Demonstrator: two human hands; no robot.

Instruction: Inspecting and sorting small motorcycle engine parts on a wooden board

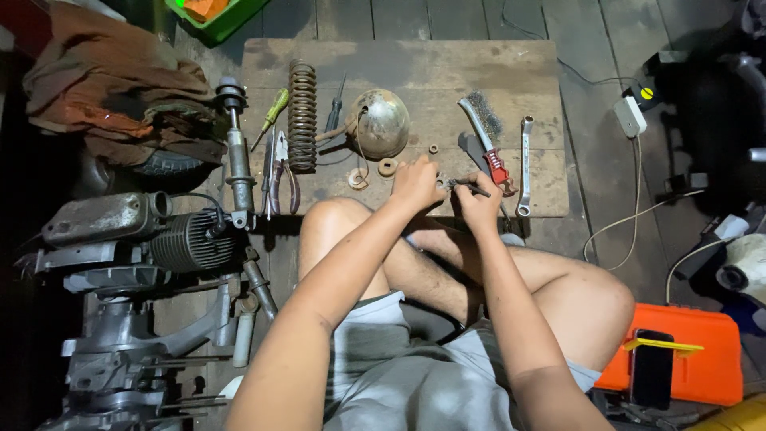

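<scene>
From the head camera, the left hand (416, 183) pinches a small metal part (441, 180). The right hand (479, 201) grips a thin dark tool (471, 186) touching that part. Both are over a wooden board (415, 64), near a rusty spring (302, 116) and a wire brush (481, 120).

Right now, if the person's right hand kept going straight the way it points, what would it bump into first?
The right hand points up and slightly right across the wooden board. It would probably meet the red-handled adjustable wrench first, with the grey wire brush just beyond. Depth is hard to judge from above.
</scene>
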